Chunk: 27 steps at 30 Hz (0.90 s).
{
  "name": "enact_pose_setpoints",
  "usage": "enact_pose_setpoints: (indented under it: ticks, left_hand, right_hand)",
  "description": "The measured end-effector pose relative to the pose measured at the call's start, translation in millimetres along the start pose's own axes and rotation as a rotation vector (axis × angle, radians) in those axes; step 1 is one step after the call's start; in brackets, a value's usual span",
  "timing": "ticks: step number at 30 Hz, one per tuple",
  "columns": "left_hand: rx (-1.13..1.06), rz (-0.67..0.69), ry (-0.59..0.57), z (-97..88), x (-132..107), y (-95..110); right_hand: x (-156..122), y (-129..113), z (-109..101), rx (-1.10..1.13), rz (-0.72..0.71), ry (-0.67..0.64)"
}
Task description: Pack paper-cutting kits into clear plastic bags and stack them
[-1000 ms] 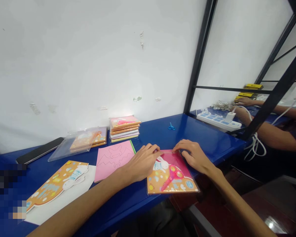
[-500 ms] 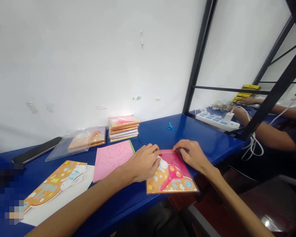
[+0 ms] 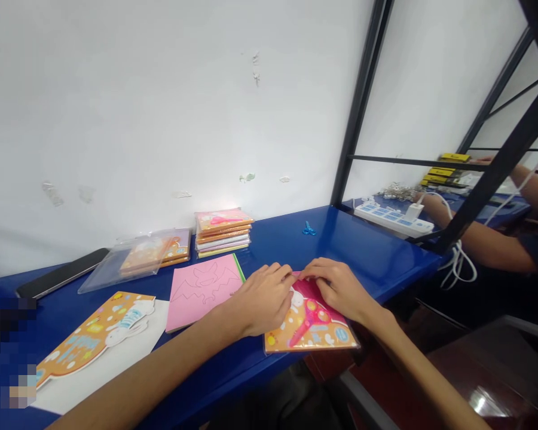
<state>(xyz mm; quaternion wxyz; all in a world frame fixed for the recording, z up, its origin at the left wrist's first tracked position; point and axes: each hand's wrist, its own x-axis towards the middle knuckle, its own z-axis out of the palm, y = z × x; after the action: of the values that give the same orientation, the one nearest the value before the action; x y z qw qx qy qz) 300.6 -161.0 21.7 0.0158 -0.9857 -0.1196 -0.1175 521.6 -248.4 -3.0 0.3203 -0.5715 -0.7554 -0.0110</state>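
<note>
A flat pack in clear plastic, pink and orange with a white rabbit and a red scissors picture, lies on the blue table near its front edge. My left hand rests on the pack's far left corner with its fingers curled down onto the top edge. My right hand lies over the top edge beside it, fingers bent and pressing on the plastic. The fingertips of both hands meet at the middle of that edge. Whether they pinch the flap is hidden.
A pink sheet with a bat outline lies left of the pack. Further left sit an orange die-cut card, clear bags, a stack of packs and a phone. Small blue scissors, a power strip and another person's arm are at the right.
My right hand has slid left along the pack's top edge until its fingertips meet my left hand's. The left hand has hardly moved. The other person's far arm has lifted.
</note>
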Motion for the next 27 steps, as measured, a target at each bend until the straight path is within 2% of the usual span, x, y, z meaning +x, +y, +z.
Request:
enact_pose_setpoints:
  ticks: [6,11,18,24,27]
  left_hand:
    - [-0.106,-0.105,-0.033,-5.2,-4.5,-7.1]
    - [-0.115,-0.064,-0.014,-1.2,-4.1,-5.5]
    - [-0.146,-0.134,-0.027,-2.3,1.6,-13.8]
    - [-0.075,-0.273,-0.002,9.3,8.0,-21.8]
    - [-0.151,-0.311,0.000,15.4,9.7,-25.7]
  right_hand:
    - [-0.1,1.6,-3.7,-0.066,0.077,0.007]
    - [1.7,-2.9,1.9,-0.024,0.048,0.006]
    - [-1.5,9.2,-7.3,-0.047,0.177,0.047]
    - [-0.5,3.7,-8.1,-0.093,0.218,0.032]
    - [0.1,-0.1,-6.1,-0.103,0.217,0.009]
